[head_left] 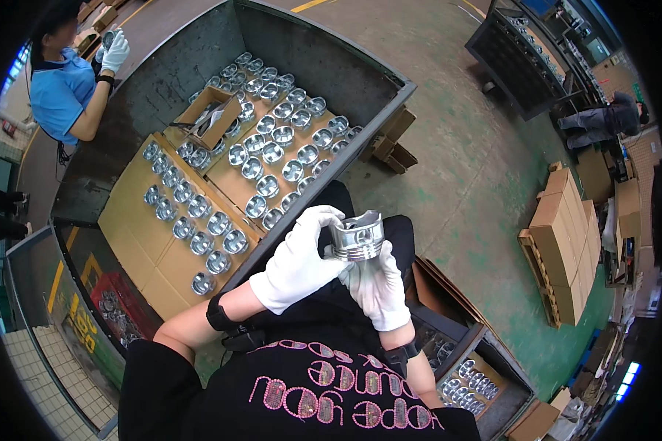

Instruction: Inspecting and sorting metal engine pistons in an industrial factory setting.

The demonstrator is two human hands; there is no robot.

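Observation:
A shiny metal engine piston (359,237) is held up in front of my chest, its grooved ring end down and the pin-hole side facing away from my palms. My left hand (298,257), in a white glove, closes round the piston's left side. From below and to the right, my right hand (379,290), also gloved, grips its lower edge; some of its fingers are hidden behind it. Just beyond my hands, many similar pistons (272,152) stand in rows on brown cardboard inside a large grey metal bin (397,92).
A small open carton (215,117) sits among the pistons. A second bin (511,400) with pistons is at lower right. Stacked boxes (566,242) rest on a pallet at right. Across the bin, a person in blue (62,95) holds a piston; another person (610,116) is far right.

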